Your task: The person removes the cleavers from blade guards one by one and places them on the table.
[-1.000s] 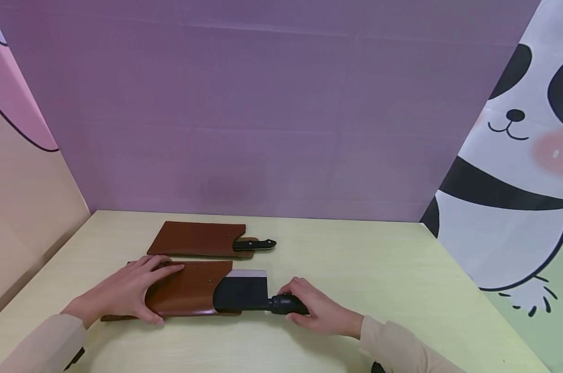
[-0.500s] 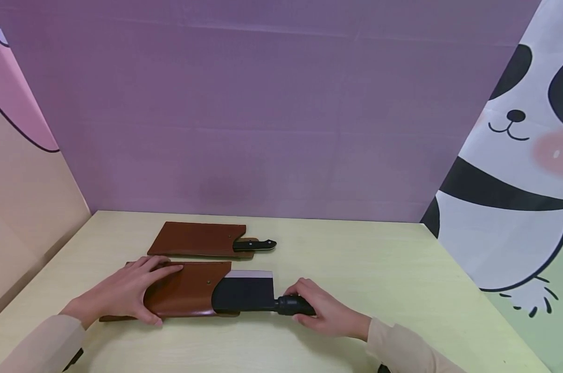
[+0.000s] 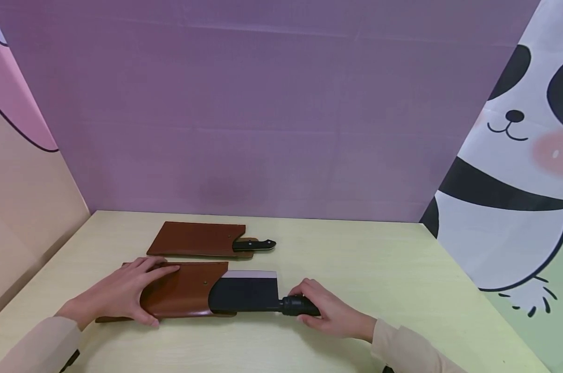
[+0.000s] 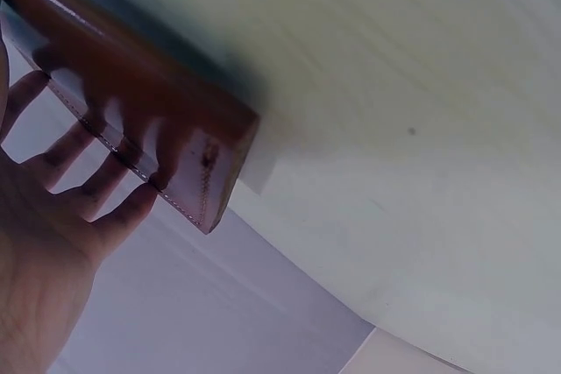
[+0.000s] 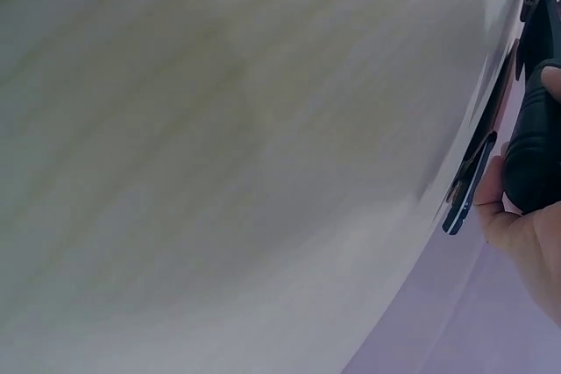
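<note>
A cleaver point(image 3: 251, 294) with a black blade and a pale edge lies partly inside a brown leather sheath point(image 3: 193, 290) on the table. The blade's front part is hidden in the sheath. My left hand point(image 3: 115, 295) spans the sheath's left part, thumb at the near edge and fingers toward the far edge; in the left wrist view the fingertips point(image 4: 140, 199) touch its stitched edge. My right hand point(image 3: 330, 311) grips the cleaver's black handle point(image 3: 293, 305), also seen in the right wrist view as a ribbed black handle point(image 5: 530, 151).
Behind lies a second brown sheath point(image 3: 197, 239), with a black riveted knife handle point(image 3: 258, 245) sticking out to the right. The pale wooden table point(image 3: 365, 259) ends at a purple backdrop point(image 3: 263, 114). A panda-printed panel point(image 3: 510, 248) stands to the right.
My right hand has moved right with the cleaver, so more of its blade shows outside the sheath. The left hand and the sheath have shifted slightly left.
</note>
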Demonstrator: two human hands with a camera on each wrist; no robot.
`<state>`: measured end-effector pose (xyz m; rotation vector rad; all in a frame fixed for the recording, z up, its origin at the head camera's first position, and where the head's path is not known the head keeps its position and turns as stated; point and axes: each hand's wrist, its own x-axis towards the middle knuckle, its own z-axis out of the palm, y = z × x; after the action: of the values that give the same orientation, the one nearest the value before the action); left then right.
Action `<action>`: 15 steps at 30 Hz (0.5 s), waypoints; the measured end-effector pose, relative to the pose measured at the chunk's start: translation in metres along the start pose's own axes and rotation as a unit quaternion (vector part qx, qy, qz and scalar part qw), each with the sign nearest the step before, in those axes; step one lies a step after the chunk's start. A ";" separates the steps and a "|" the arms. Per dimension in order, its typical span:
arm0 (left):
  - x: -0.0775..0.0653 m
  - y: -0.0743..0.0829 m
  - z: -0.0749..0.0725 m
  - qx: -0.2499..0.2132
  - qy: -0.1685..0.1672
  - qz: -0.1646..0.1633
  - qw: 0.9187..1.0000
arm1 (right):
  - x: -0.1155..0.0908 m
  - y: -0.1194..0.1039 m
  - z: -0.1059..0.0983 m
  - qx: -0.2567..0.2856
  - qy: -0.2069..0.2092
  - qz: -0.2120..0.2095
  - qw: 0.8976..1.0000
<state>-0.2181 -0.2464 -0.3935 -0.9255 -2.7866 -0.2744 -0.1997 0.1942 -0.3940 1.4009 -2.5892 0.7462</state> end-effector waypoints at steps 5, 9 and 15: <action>-0.001 -0.002 0.000 0.003 0.005 -0.004 1.000 | -0.003 0.000 -0.003 0.002 0.003 -0.001 1.000; -0.002 0.000 -0.001 0.001 0.006 -0.005 1.000 | -0.005 0.002 -0.003 0.006 -0.001 0.008 1.000; -0.004 0.000 -0.002 -0.003 0.003 -0.006 1.000 | -0.008 0.004 -0.004 0.011 -0.005 0.017 1.000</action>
<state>-0.2151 -0.2491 -0.3929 -0.9078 -2.7883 -0.2882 -0.1991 0.2039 -0.3950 1.3737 -2.6257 0.7770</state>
